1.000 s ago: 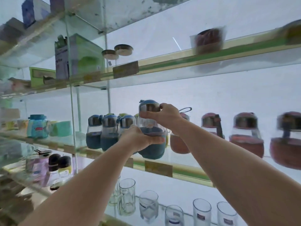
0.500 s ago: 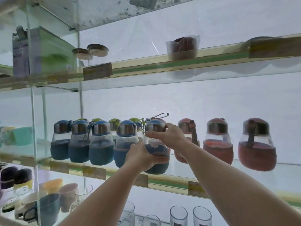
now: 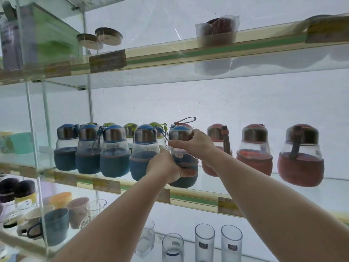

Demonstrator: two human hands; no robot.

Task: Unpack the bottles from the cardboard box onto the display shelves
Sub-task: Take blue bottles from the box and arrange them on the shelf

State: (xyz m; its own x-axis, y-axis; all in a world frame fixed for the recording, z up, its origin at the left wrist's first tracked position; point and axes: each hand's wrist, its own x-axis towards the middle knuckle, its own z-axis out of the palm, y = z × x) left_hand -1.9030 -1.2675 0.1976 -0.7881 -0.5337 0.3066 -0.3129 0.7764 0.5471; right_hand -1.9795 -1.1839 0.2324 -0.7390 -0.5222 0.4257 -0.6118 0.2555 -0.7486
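Shelf [image 3: 188, 195]: glass, middle tier, green-and-cream front strip with price tags. Carries the whole bottle display. The cardboard box is not in view.

Red bottles [image 3: 254, 148]: about four, in a line at the right, well spaced.

Blue bottles [image 3: 114, 150]: four, in a tight front row at the left, touching or almost touching; green-capped ones stand behind them.

Bottle [image 3: 186, 177]: blue sleeve, steel collar, blue cap, upright. Sits at the right end of the blue row, just beside its blue neighbour and near the first red one. Its base is at the shelf's front edge; contact with the glass cannot be confirmed.

Left hand [image 3: 166, 168]: fingers curled round the lower sleeve from the left, thumb across the front.

Right hand [image 3: 192, 143]: fingers and thumb wrapped round the collar from the right.

Handling note, as judgement: lower the bottle straight down until the base rests flat. Push it back from the edge into line with the row. Keep the lower hold until it stands alone, since the round body on glass may slide. Free the collar last. Watch the neighbour's strap loop [image 3: 165, 134], which hangs close to the fingers.
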